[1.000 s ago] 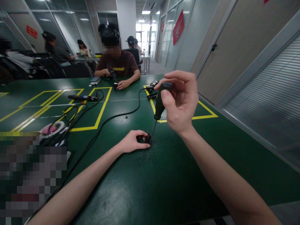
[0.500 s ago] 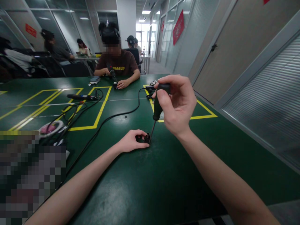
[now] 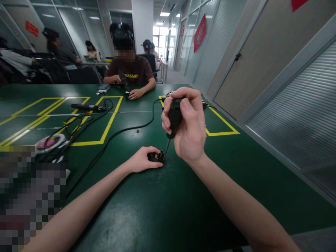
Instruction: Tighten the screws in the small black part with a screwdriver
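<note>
My right hand [image 3: 187, 131] is wrapped round the dark handle of a screwdriver [image 3: 173, 117], held nearly upright. Its thin shaft slants down to a small black part [image 3: 159, 156] lying on the green table [image 3: 162, 210]. My left hand [image 3: 141, 161] rests on the table and pinches that small black part between thumb and fingers, holding it in place. The screwdriver tip touches the top of the part.
A black cable [image 3: 115, 134] runs across the table past yellow marked rectangles [image 3: 105, 129]. A pink and white round object [image 3: 48, 143] lies at the left. A person in a brown shirt [image 3: 131, 71] sits opposite holding a tool. Other people sit behind.
My right hand has slid down and closed fully round the screwdriver handle, moving slightly left. The left hand keeps its hold on the small part.
</note>
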Action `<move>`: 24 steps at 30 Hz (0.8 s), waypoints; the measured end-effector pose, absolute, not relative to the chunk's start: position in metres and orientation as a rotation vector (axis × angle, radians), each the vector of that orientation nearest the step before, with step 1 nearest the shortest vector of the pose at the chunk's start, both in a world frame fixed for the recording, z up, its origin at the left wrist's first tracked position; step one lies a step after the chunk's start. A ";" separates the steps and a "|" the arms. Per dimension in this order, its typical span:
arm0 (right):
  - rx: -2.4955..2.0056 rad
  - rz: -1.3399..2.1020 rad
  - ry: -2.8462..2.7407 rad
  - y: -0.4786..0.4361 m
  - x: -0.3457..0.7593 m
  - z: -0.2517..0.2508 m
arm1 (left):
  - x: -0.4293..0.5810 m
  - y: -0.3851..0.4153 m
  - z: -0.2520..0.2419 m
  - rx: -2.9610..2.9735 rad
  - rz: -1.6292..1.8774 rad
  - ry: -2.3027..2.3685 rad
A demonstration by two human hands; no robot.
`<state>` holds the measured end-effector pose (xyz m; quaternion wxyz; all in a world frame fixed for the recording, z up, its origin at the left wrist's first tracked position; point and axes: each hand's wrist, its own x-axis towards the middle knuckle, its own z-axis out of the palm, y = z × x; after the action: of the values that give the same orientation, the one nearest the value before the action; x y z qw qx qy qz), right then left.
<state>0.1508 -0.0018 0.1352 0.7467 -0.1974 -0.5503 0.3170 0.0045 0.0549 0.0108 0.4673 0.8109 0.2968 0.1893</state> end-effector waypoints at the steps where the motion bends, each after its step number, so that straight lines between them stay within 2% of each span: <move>1: -0.457 0.708 -1.191 -0.004 0.149 0.136 | 0.005 0.055 0.011 1.989 0.465 0.729; 15: -0.435 0.959 -1.117 -0.004 0.151 0.141 | 0.004 0.054 0.012 1.980 0.474 0.728; 24: -0.373 0.940 -1.101 -0.006 0.152 0.141 | 0.004 0.054 0.010 1.981 0.475 0.735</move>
<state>0.1524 -0.0063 0.1406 0.7336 -0.1696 -0.5005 0.4273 0.0035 0.0543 0.0102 0.4686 0.8080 0.2999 0.1938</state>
